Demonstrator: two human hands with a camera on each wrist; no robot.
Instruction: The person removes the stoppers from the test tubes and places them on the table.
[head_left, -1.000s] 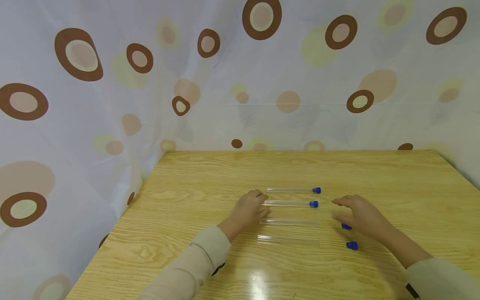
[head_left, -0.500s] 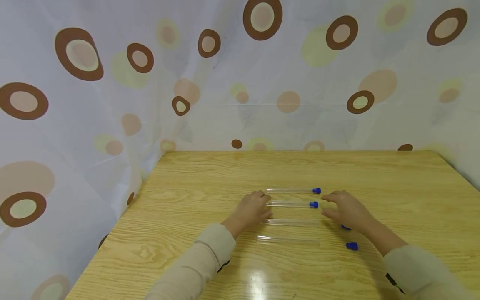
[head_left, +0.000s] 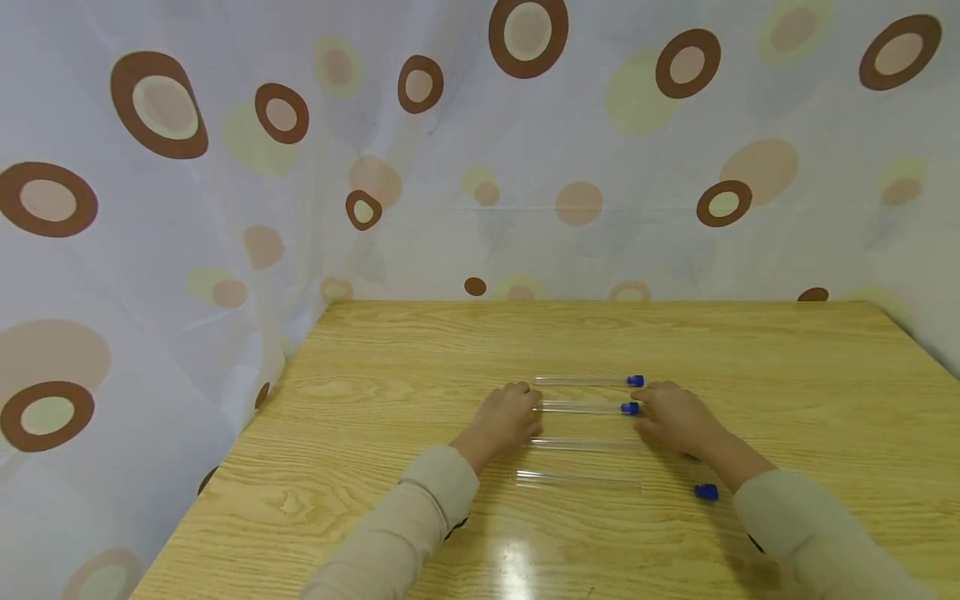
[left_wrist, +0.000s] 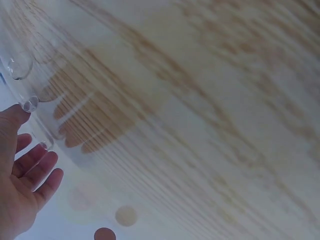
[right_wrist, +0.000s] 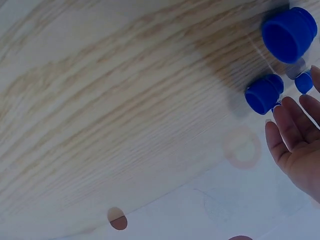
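Observation:
Two clear test tubes with blue caps lie crosswise on the table, the farthest tube [head_left: 577, 380] and the second tube [head_left: 577, 407]. Nearer are two uncapped tubes, the third tube [head_left: 587, 444] and the nearest tube [head_left: 577, 479]. My left hand [head_left: 501, 423] is at the left ends of the middle tubes, fingers loose and apart; its thumb [left_wrist: 15, 116] is against a tube end. By the second tube's blue cap [head_left: 629, 408], my right hand [head_left: 681, 423] hovers with relaxed fingers, thumb and fingertips apart. One loose cap [right_wrist: 264, 94] is mostly hidden by that hand in the head view.
Another loose blue cap [head_left: 707, 492] lies right of the nearest tube. The wooden table [head_left: 420, 342] ends at a patterned curtain [head_left: 420, 250] behind and on the left.
My right hand has moved left from beside the loose caps to the capped ends of the far tubes. The left hand has shifted slightly right. Tubes and loose caps stay put.

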